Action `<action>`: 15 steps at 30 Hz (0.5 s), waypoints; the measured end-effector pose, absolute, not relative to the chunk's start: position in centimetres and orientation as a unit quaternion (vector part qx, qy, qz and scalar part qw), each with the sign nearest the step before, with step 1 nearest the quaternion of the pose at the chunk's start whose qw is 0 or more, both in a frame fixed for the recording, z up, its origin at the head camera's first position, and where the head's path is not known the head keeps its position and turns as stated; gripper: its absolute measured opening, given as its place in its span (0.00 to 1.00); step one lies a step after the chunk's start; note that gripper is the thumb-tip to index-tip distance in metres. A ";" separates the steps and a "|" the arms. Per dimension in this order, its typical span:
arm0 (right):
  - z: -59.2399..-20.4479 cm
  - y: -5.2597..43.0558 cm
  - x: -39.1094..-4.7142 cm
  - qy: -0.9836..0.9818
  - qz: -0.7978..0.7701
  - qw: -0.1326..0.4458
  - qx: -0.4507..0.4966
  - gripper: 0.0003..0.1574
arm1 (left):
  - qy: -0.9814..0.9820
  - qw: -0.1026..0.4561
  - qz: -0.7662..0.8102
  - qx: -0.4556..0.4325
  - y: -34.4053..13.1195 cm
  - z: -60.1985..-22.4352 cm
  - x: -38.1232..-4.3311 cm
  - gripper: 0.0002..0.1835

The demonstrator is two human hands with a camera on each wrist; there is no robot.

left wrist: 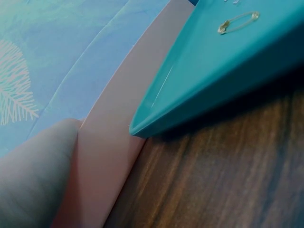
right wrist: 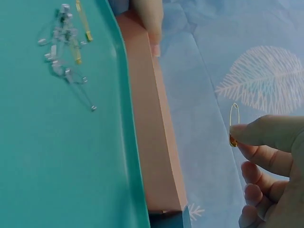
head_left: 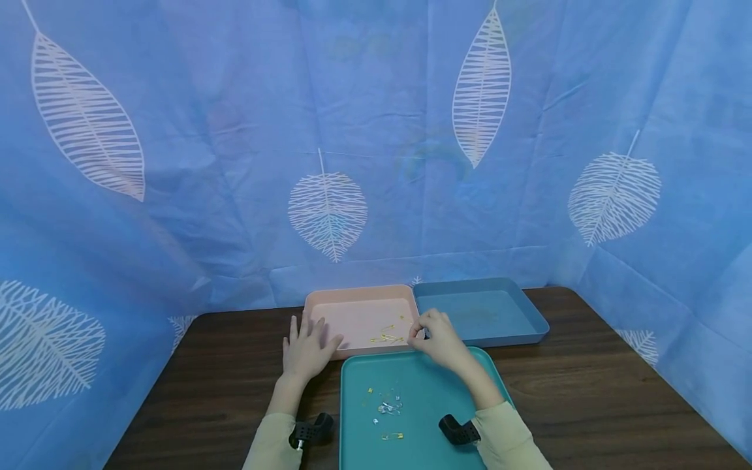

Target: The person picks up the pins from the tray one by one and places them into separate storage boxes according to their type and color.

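Note:
My right hand [head_left: 440, 339] pinches a gold safety pin [right wrist: 232, 140] between thumb and forefinger, above the right front part of the pink tray [head_left: 346, 307]. The other fingers of that hand are loosely bent. Several gold safety pins [head_left: 388, 338] lie inside the pink tray. My left hand [head_left: 304, 356] rests at that tray's left side with fingers spread, and its thumb [left wrist: 38, 175] touches the rim in the left wrist view. Nearer to me, the teal tray [head_left: 435, 418] bears a small heap of silver safety pins [right wrist: 61, 35] with a few gold ones [right wrist: 84, 21] among and beside them.
A blue tray [head_left: 482, 303] stands at the back right, against the pink one. All three trays are on a dark wooden table [head_left: 587, 378]. Behind it hangs a blue cloth [head_left: 388, 222] with white leaf prints. Each wrist wears a black band.

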State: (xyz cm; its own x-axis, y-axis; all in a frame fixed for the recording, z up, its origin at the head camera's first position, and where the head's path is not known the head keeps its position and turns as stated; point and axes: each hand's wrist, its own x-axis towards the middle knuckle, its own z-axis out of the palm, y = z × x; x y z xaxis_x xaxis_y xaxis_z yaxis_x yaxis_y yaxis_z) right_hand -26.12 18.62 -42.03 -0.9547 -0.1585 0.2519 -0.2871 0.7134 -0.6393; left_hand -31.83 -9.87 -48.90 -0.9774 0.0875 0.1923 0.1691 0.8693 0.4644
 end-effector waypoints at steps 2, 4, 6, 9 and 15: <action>-41.9 18.5 -26.5 -0.920 0.366 0.089 0.111 0.11 | -0.963 0.085 -0.248 -0.067 -9.9 -48.9 -31.8 0.41; -41.9 18.3 -26.9 -0.919 0.369 0.091 0.103 0.10 | -0.963 0.085 -0.249 -0.067 -9.9 -49.0 -31.8 0.41; -41.9 18.3 -27.3 -0.916 0.375 0.097 0.100 0.09 | -0.962 0.086 -0.249 -0.067 -9.9 -49.0 -31.7 0.41; -41.9 18.2 -27.9 -0.911 0.387 0.111 0.092 0.07 | -0.963 0.087 -0.247 -0.068 -9.8 -49.0 -31.7 0.40; -42.0 18.2 -29.4 -0.907 0.392 0.136 0.071 0.06 | -0.962 0.090 -0.247 -0.068 -9.9 -49.0 -31.9 0.41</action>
State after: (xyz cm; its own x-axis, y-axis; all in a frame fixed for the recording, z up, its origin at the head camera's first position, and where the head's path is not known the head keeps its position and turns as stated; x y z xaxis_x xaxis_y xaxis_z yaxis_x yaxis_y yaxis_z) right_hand -29.40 18.16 -41.98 -0.9532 -0.0219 0.3016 -0.2346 0.6828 -0.6919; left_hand -31.88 -9.93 -49.01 -0.9745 0.0868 0.2070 0.1757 0.8689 0.4627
